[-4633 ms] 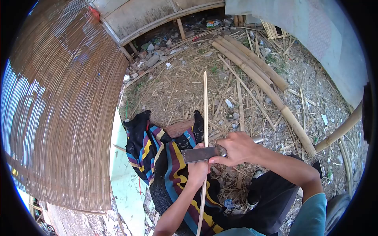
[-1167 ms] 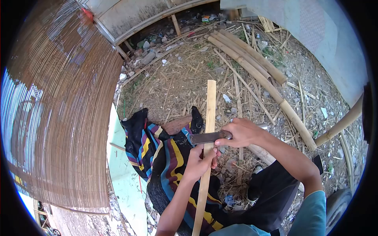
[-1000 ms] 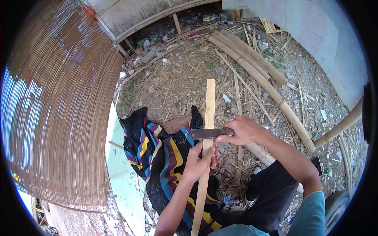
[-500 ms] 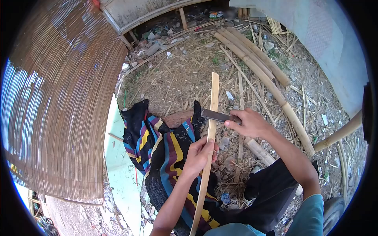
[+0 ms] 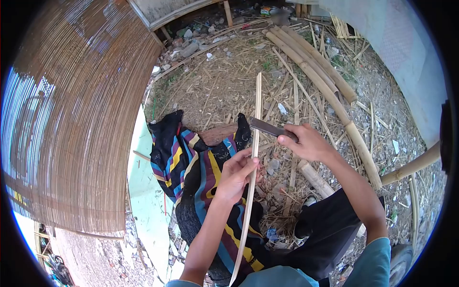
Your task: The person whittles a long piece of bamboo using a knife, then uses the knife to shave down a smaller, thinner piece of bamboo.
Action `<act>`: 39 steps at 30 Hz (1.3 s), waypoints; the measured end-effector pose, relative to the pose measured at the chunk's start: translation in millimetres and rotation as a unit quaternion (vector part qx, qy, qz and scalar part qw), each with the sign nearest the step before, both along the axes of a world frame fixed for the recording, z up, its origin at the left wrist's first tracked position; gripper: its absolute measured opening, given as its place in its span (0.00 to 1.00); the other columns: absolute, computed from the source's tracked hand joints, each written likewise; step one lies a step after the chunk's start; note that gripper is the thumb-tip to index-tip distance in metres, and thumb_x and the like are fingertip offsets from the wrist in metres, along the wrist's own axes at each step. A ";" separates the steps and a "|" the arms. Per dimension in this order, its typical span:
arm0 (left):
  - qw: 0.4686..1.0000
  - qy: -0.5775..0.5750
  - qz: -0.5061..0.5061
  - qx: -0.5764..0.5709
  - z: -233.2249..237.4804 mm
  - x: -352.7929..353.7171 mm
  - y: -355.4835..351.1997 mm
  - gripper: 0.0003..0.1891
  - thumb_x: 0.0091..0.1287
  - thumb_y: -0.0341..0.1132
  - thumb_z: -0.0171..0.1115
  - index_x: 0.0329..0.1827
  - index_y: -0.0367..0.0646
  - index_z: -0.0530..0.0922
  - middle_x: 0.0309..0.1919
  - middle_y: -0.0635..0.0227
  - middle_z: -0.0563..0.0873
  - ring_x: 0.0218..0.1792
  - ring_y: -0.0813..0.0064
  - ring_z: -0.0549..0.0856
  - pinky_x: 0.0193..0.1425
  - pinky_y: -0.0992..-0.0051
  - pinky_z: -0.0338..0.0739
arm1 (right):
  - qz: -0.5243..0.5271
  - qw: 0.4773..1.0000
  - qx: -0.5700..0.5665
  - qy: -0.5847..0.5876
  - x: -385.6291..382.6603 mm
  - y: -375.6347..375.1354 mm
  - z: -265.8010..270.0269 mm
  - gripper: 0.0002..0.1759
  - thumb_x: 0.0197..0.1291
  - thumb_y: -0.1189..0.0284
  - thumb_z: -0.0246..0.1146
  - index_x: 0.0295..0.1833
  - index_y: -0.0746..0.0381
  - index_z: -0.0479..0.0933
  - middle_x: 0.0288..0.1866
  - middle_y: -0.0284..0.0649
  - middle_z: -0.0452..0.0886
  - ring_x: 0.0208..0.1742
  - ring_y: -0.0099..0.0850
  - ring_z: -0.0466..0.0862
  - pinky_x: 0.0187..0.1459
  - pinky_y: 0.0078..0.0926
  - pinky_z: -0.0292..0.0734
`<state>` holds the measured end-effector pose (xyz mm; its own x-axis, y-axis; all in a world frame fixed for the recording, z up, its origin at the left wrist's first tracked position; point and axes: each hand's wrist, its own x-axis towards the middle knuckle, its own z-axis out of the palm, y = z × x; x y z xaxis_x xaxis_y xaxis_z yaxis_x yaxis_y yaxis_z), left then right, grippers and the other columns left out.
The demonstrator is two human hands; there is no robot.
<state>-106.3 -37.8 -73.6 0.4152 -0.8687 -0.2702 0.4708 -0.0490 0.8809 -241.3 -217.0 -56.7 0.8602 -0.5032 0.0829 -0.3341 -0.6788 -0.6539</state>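
A long split bamboo strip (image 5: pixel 248 210) runs from my lap up and away, its narrow edge turned toward me. My left hand (image 5: pixel 236 175) is closed around it near its middle, thumb along the strip. In my right hand (image 5: pixel 306 142) is a knife (image 5: pixel 268 128) with a broad dark blade, gripped at the handle. The blade crosses the strip above my left hand and appears to touch it. A striped cloth (image 5: pixel 210 196) in black, yellow, blue and purple lies over my lap and beneath the strip.
Several bamboo poles (image 5: pixel 330 95) lie on the ground at the right. A short bamboo piece (image 5: pixel 315 178) rests near my shoe. A woven bamboo blind (image 5: pixel 76 124) hangs at the left beside a pale green board (image 5: pixel 148 205). A piece of wood (image 5: pixel 217 135) lies beyond the cloth.
The bamboo strip has been turned from its broad face to its narrow edge. My left hand has shifted slightly up and left; the knife stays across the strip, a little higher in view.
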 end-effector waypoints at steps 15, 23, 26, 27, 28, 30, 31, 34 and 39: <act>0.993 0.099 0.055 -0.023 -3.3 14.4 -1.3 0.04 0.65 0.33 0.59 0.35 0.45 0.73 0.23 0.72 0.77 0.24 0.80 0.77 0.32 0.78 0.74 | 0.079 0.995 0.051 0.040 -2.0 3.3 -2.1 0.33 0.59 0.41 0.50 0.37 0.63 0.79 0.16 0.41 0.73 0.22 0.39 0.76 0.29 0.38 0.70; 0.985 0.127 0.113 0.006 17.4 10.2 -3.0 0.08 0.64 0.39 0.60 0.33 0.47 0.73 0.21 0.72 0.75 0.19 0.78 0.75 0.24 0.78 0.72 | 0.219 0.966 -0.050 0.128 -8.5 36.6 14.8 0.33 0.52 0.37 0.55 0.37 0.60 0.80 0.17 0.41 0.77 0.23 0.42 0.81 0.28 0.39 0.76; 0.989 0.106 0.096 0.033 12.9 11.4 -3.0 0.09 0.64 0.41 0.60 0.34 0.47 0.73 0.21 0.72 0.76 0.19 0.78 0.76 0.23 0.78 0.72 | 0.236 0.963 -0.101 0.082 -6.7 42.7 4.2 0.33 0.52 0.37 0.55 0.36 0.59 0.80 0.16 0.41 0.77 0.22 0.44 0.81 0.28 0.40 0.77; 0.990 0.100 0.089 0.036 10.0 13.1 -2.3 0.10 0.64 0.43 0.60 0.34 0.47 0.74 0.22 0.71 0.77 0.21 0.76 0.79 0.24 0.77 0.74 | 0.230 0.964 -0.108 0.076 -5.6 44.1 3.0 0.33 0.52 0.37 0.54 0.35 0.58 0.80 0.16 0.41 0.77 0.22 0.44 0.81 0.28 0.40 0.78; 0.991 0.098 0.088 0.033 9.1 14.2 -2.2 0.10 0.64 0.43 0.60 0.34 0.47 0.74 0.22 0.71 0.77 0.21 0.76 0.79 0.24 0.77 0.74 | 0.228 0.964 -0.112 0.075 -4.6 44.3 2.1 0.33 0.52 0.37 0.54 0.35 0.58 0.80 0.16 0.41 0.77 0.22 0.44 0.81 0.28 0.40 0.78; 0.989 0.104 0.094 0.044 7.7 15.3 -1.4 0.10 0.65 0.42 0.58 0.37 0.45 0.75 0.24 0.68 0.80 0.24 0.74 0.82 0.26 0.75 0.77 | 0.210 0.964 -0.146 0.070 -2.5 43.5 0.5 0.33 0.52 0.36 0.54 0.35 0.57 0.79 0.15 0.41 0.76 0.22 0.44 0.81 0.28 0.40 0.77; 0.989 0.103 0.094 0.041 6.0 15.5 -0.7 0.10 0.65 0.42 0.58 0.37 0.45 0.75 0.24 0.68 0.80 0.24 0.74 0.82 0.26 0.75 0.77 | 0.209 0.964 -0.150 0.069 -1.1 40.7 -1.0 0.33 0.52 0.36 0.54 0.35 0.57 0.79 0.15 0.41 0.76 0.22 0.44 0.81 0.28 0.40 0.77; 0.975 0.210 0.077 -0.012 -2.2 17.6 -0.4 0.12 0.67 0.42 0.55 0.42 0.41 0.76 0.27 0.65 0.82 0.26 0.71 0.83 0.29 0.74 0.79 | 0.184 0.971 -0.141 0.060 -0.3 28.2 -4.1 0.33 0.51 0.36 0.54 0.34 0.57 0.79 0.15 0.41 0.76 0.22 0.43 0.81 0.28 0.40 0.76; 0.974 0.206 0.082 -0.051 -16.6 14.9 -1.7 0.11 0.68 0.36 0.53 0.42 0.36 0.76 0.30 0.65 0.82 0.28 0.75 0.82 0.34 0.75 0.79 | 0.145 0.982 -0.117 0.041 -1.7 20.4 2.9 0.33 0.51 0.37 0.54 0.35 0.58 0.78 0.14 0.41 0.75 0.22 0.43 0.80 0.27 0.40 0.75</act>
<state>-91.4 -39.6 -90.1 0.4257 -0.8306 -0.3590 0.7792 0.1348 0.6121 -243.0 -196.6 -53.8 0.9728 -0.2124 0.0920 -0.1500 -0.8810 -0.4487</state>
